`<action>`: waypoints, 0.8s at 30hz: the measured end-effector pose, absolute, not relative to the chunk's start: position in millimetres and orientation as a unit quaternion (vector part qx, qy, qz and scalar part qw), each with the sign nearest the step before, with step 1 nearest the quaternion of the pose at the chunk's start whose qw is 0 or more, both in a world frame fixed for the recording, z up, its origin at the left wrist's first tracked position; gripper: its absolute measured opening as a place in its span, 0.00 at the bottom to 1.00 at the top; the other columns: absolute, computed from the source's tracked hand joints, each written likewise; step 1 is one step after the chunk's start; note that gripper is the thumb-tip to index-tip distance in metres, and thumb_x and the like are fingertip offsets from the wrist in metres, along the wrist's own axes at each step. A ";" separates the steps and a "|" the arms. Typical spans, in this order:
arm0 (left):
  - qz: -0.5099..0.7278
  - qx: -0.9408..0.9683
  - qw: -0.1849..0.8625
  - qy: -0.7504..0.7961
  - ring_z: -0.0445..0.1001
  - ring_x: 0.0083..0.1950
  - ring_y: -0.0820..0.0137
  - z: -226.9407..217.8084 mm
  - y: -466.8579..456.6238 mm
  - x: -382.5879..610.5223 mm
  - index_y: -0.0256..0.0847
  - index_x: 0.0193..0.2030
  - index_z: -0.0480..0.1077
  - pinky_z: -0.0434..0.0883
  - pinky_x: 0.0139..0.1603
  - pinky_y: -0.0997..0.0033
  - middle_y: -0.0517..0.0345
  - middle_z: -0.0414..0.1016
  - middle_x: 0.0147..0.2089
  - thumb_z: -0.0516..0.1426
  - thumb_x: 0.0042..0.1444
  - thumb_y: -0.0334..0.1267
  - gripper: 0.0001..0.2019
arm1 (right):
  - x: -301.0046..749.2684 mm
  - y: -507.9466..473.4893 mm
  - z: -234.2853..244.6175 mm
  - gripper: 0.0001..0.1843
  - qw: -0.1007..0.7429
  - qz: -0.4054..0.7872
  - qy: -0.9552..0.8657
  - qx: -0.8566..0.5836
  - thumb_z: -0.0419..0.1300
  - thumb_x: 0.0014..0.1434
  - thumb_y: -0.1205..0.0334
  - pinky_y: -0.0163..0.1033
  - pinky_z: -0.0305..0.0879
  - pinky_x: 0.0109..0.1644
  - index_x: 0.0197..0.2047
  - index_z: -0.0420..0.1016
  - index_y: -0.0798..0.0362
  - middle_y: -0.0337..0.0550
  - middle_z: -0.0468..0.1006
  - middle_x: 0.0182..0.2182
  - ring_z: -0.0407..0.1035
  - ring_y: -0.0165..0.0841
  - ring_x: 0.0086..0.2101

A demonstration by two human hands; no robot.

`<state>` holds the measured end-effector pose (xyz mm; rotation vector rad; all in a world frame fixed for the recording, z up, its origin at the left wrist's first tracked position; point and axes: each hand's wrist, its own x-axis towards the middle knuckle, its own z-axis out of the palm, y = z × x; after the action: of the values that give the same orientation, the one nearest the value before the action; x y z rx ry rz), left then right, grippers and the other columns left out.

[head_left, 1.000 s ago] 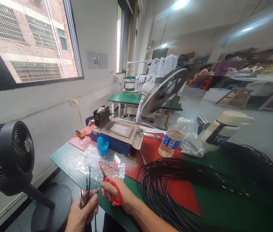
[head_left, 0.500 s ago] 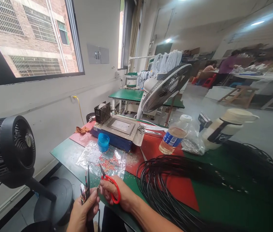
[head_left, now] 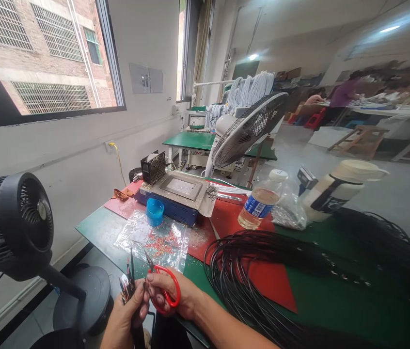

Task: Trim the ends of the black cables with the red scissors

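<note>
My left hand [head_left: 131, 310] is closed around a bundle of black cables [head_left: 127, 286], whose stripped ends show thin coloured wires pointing up. Red-handled scissors [head_left: 176, 283] hang in my right hand [head_left: 166, 288], blades pointing up and away over the table edge. The fingertips of both hands meet by the bundle; whatever small piece is between them is too small to make out. Beyond my hands, a clear plastic bag [head_left: 128, 235] lies flat with many red and orange wire scraps [head_left: 161, 241] on it. A blue round container [head_left: 154, 212] stands at its far side.
A blue machine with a metal hotplate [head_left: 181, 186] and small black fan stands behind. Right of my arm lies a coil of black cable [head_left: 234, 271]. A bottle [head_left: 259, 201] and a cream jug [head_left: 336, 189] stand farther right. A black fan [head_left: 23, 228] is on the left.
My right hand and the scissors have come slightly closer to my left hand, with the blades tilting a little more left. The bundle stays in my left hand.
</note>
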<state>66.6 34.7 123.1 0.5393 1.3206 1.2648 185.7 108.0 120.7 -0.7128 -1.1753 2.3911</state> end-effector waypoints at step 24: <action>0.548 0.283 0.587 0.524 0.46 0.16 0.82 124.3 29.9 64.9 0.35 0.19 0.66 0.43 0.19 0.75 0.66 0.52 0.14 0.58 0.45 0.48 0.17 | 183.8 107.8 118.5 0.19 0.152 0.837 -0.399 -0.342 0.60 0.45 0.51 0.26 0.42 0.12 0.17 0.64 0.58 0.32 0.60 0.09 0.52 0.19 0.10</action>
<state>64.9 29.9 124.3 0.6604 1.2222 1.2775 183.8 107.8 118.5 -0.9801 -1.1439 2.4025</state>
